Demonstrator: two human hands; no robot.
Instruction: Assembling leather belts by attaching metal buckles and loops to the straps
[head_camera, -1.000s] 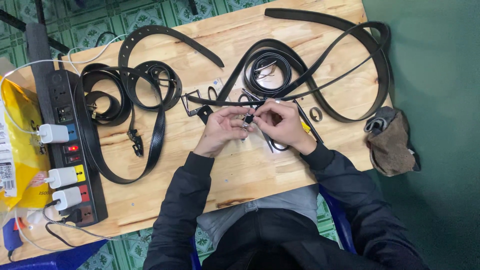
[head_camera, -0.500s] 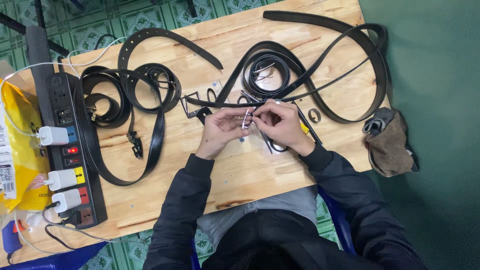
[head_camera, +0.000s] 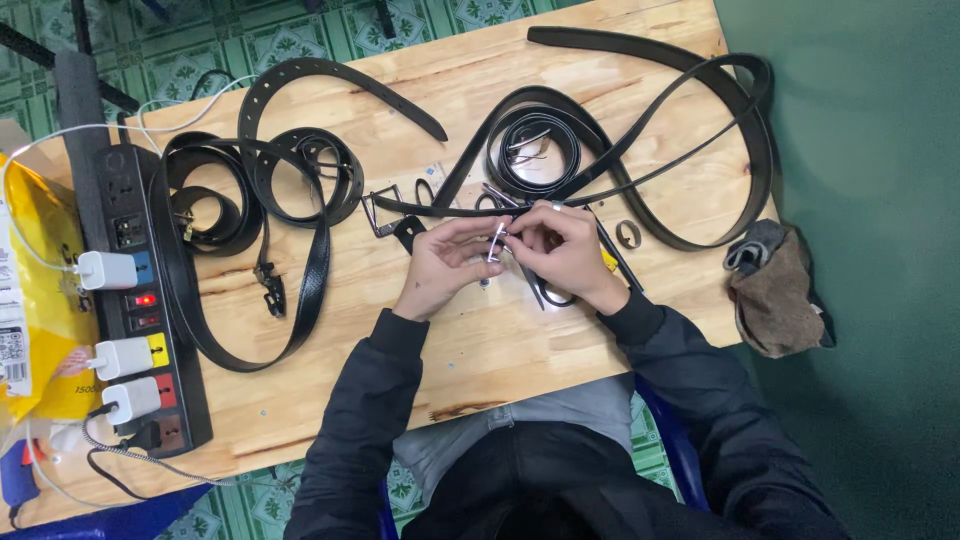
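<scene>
A small metal buckle (head_camera: 497, 243) sits pinched between both hands just above the middle of the wooden counter (head_camera: 520, 340). The left hand (head_camera: 440, 268) grips it with thumb and fingertips pressed together; the right hand (head_camera: 562, 250) pinches it from the other side, though its exact hold is hard to make out. Black belts (head_camera: 640, 130) loop beyond the hands, with more coiled belts (head_camera: 250, 200) to the left. A power strip (head_camera: 140, 300) lies along the left edge, and a brown cloth (head_camera: 780, 290) hangs off the right edge.
</scene>
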